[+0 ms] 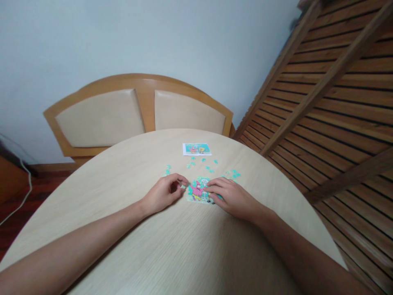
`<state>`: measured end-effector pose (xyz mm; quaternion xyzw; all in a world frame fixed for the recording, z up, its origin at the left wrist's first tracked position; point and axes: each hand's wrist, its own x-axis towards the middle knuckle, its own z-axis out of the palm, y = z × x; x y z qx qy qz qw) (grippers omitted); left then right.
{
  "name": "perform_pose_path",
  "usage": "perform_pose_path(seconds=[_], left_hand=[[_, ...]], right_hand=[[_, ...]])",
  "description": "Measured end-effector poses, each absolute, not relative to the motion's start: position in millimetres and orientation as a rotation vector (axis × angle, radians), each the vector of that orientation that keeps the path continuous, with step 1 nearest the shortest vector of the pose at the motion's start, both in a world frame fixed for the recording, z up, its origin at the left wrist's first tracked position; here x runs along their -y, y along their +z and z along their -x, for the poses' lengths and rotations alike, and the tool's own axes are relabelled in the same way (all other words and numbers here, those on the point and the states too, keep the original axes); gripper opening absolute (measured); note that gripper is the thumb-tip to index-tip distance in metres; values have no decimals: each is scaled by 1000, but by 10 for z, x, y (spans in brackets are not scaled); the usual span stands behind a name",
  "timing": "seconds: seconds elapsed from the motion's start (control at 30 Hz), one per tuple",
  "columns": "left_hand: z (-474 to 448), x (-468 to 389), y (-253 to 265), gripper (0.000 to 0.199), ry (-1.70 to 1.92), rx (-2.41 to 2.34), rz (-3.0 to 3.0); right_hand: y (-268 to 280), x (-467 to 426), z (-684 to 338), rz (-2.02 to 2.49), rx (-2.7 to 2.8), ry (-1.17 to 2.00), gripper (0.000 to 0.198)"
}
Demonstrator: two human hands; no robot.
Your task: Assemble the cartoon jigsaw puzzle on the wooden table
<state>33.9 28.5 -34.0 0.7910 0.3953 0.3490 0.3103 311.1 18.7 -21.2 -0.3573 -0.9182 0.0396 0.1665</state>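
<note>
A partly assembled jigsaw puzzle lies flat on the table, showing a pink starfish figure and a pale figure on teal. Just off its left edge, my left hand curls thumb and index finger around a small pale puzzle piece, partly hidden by the fingertips. My right hand rests over the puzzle's right side with fingers stretched out and slightly apart, covering that part. Loose teal puzzle pieces are scattered beyond the puzzle, and a cluster sits beyond my right hand.
A printed reference picture lies farther back on the round wooden table. Behind the table stands a chair back with cream panels against the wall. A slatted wooden screen leans at the right. A white cable hangs at the left.
</note>
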Motion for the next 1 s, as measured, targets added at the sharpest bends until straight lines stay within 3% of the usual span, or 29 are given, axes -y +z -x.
perform_pose_path(seconds=[0.33, 1.0], left_hand=[[-312, -254, -357, 23, 827, -938, -2020], [-240, -248, -331, 17, 668, -951, -2640]], right_hand=[[-244, -215, -3137, 1045, 2601, 93, 27], [-257, -223, -3156, 1023, 2610, 92, 29]])
